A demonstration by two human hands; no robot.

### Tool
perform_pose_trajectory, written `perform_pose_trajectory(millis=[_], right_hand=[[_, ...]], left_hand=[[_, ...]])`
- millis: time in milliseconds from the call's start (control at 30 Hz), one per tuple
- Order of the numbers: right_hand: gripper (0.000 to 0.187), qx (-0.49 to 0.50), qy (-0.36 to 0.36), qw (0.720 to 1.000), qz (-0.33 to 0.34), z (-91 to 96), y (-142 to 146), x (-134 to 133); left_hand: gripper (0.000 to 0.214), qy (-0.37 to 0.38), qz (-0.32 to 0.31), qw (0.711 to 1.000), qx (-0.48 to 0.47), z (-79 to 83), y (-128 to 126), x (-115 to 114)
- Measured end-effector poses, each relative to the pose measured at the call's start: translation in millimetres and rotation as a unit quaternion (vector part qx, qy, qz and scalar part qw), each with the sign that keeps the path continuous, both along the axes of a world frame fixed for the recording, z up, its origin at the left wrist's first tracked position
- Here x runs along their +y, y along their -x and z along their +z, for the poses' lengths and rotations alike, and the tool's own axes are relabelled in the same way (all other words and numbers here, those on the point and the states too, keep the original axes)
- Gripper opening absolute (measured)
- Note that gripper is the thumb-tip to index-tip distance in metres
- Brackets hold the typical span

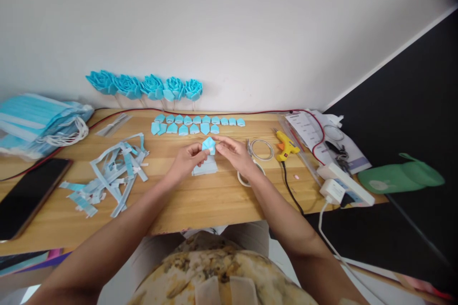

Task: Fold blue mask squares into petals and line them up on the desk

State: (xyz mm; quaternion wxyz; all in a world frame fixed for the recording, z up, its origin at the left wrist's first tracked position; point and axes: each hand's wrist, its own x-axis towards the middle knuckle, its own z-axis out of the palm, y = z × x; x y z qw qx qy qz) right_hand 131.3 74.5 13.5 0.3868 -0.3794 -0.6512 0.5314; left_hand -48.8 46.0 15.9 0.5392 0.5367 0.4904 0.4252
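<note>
Between my two hands is a small folded blue petal [208, 145], cut from face-mask fabric by its look. My left hand [191, 158] pinches its left side with thumb and fingers. On the other side, the fingers of my right hand [233, 151] are closed on its right edge. Just below it on the table lies a pile of pale fabric squares [205, 167], partly covered by the petal and my fingers. Two rows of similar folded petals [194, 128] lie beyond my hands. A roll of tape [242, 180] sits partly under my right wrist.
Blue fabric roses [153, 87] on stems lean against the wall. At left are face masks [36, 116], a phone [32, 195] and cut strips [112, 174]. To the right are a wire coil [262, 149], yellow glue gun [286, 147], power strip [348, 188] and green bottle [400, 176].
</note>
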Motion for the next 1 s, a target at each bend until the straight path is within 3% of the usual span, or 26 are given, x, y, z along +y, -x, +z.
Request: perform_pose_trajectory(millis=[133, 400, 700, 900, 1000], right_hand=[[0.047, -0.010, 0.005, 1.000, 0.024, -2.3, 1, 0], [0.043, -0.012, -0.007, 0.999, 0.038, -5.7, 1, 2], [0.038, -0.029, -0.058, 0.998, 0.010, -4.5, 0, 3], [0.034, -0.061, -0.117, 0.977, -0.167, 16.6, -40, 4], [0.033, -0.102, -0.109, 0.961, -0.231, 13.7, -69, 4]], left_hand=[[0.031, -0.002, 0.006, 1.000, -0.003, 0.5, 0, -1], [0.027, 0.011, 0.036, 0.999, -0.022, 0.2, -1, 0], [0.027, 0.011, -0.015, 0.998, 0.068, 4.5, -1, -4], [0.030, 0.010, 0.007, 0.999, 0.051, 0.3, -1, 0], [0.030, 0.015, 0.013, 0.999, 0.041, -0.7, -1, -1]])
